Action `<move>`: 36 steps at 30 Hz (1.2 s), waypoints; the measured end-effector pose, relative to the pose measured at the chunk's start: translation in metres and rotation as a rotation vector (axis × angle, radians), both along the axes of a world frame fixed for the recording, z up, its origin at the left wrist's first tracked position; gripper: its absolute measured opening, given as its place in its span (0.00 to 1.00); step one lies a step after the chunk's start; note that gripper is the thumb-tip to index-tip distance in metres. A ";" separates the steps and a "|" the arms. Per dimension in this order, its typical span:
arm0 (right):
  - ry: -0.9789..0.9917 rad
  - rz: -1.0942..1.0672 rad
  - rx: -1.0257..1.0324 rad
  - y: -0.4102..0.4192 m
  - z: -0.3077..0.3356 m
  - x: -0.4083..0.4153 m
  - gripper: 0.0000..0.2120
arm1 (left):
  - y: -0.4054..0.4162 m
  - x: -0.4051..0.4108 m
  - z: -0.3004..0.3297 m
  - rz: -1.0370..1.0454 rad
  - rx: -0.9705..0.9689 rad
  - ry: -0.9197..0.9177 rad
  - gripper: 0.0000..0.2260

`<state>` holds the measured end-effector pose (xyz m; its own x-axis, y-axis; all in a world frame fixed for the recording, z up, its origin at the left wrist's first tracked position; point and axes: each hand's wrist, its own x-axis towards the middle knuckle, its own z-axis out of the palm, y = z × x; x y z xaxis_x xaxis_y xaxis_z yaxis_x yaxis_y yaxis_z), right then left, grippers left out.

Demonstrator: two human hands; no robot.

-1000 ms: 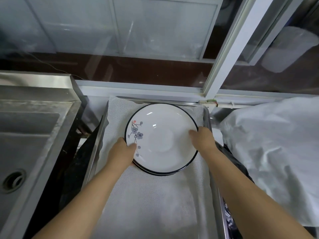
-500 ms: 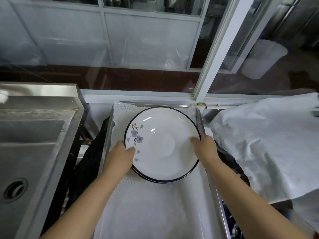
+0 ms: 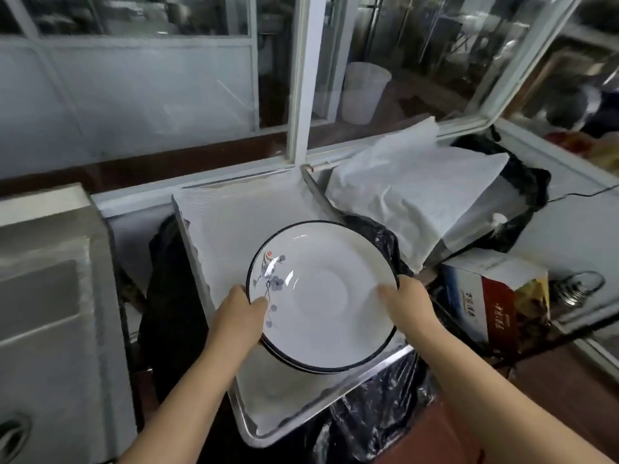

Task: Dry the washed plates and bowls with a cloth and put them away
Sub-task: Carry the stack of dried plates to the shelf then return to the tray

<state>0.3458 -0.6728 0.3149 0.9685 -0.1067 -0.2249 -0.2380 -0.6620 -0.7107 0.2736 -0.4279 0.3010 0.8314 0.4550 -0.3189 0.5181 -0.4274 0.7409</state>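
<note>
Currently, scene: a metal tray (image 3: 335, 390) lined with a white cloth (image 3: 234, 229), seen from the head camera, with a steel sink unit (image 3: 50, 296) to its left.
Plate: a white plate (image 3: 321, 296) with a dark rim and a blue flower motif on its left side, face up, held above the near right part of the tray and overhanging its right edge.
Second rim: a further dark rim shows just beneath the plate's near edge; whether it belongs to a second plate cannot be told.
Left hand: left hand (image 3: 239, 318) grips the plate's left rim, thumb lying on the upper face beside the flower motif, remaining fingers hidden beneath.
Right hand: right hand (image 3: 410, 304) grips the right rim, thumb on the upper face, fingers curled under the edge.
Tray cloth: the far part of the lining is bare.
Right of tray: black plastic bag (image 3: 378, 239) just beside the tray edge; crumpled white sheet (image 3: 412, 189) behind it.
Far right: a printed carton (image 3: 495, 296) stands on the counter, with a metal object (image 3: 576, 289) beside it, too blurred to identify.
Background: white-framed window (image 3: 301, 78) above the counter.
</note>
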 end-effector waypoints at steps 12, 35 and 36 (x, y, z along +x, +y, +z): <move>0.025 -0.532 -0.054 -0.149 -0.001 -0.207 0.04 | -0.144 -0.076 0.003 -0.546 -0.007 -0.013 0.07; 0.066 -1.645 0.000 -0.394 -0.023 -0.880 0.08 | -0.580 -0.556 -0.008 -1.636 0.050 -0.008 0.05; 0.074 -1.712 -0.002 -0.399 -0.023 -0.919 0.09 | -0.600 -0.592 -0.009 -1.700 0.052 -0.003 0.06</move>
